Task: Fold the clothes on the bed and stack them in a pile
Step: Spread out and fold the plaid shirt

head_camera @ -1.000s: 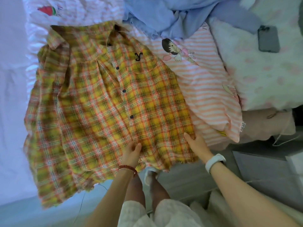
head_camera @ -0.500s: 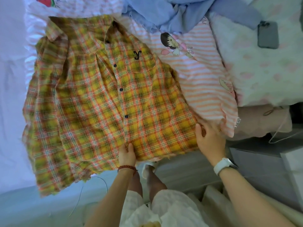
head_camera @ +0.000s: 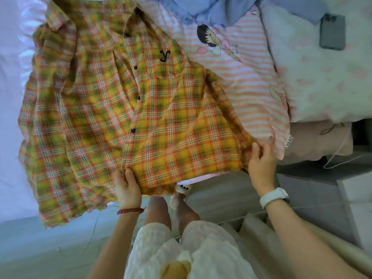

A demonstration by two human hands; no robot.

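Plaid shirt (head_camera: 112, 109) lies front-up and buttoned on the bed (head_camera: 10, 137), collar toward 12 o'clock, hem hanging a little over the bed's near edge at 6 o'clock.

Left hand (head_camera: 127, 188) pinches the hem at the button placket, thumb on top, fingers curled under the cloth. Right hand (head_camera: 261, 168) pinches the hem's right corner, at 3 o'clock from the left hand, beside the striped top (head_camera: 251, 93). The cloth between the two hands is raised and rippled, not flat.

Step in hand, as judged: squaring and smoothing the shirt before the first fold. To do it well the two hands should draw the hem evenly toward 6 o'clock so the placket runs straight, then lay it down without slack. The shirt's right side seam overlaps the striped top; it needs freeing so the fold does not drag that garment along. The left sleeve at 10 o'clock is bunched and wants flattening too.

Edges and room:
- Open sheet lies at 9 o'clock, left of the shirt; best room for shifting it or starting a pile.
- At 12 to 1 o'clock a blue garment (head_camera: 221, 11) is heaped, overlapping the striped top.
- At 2 o'clock a phone (head_camera: 332, 32) rests on a fluffy blanket (head_camera: 322, 87), well apart from the shirt.
- At 6 o'clock the bed ends; the hem already overhangs, so a hard pull risks sliding the shirt off.
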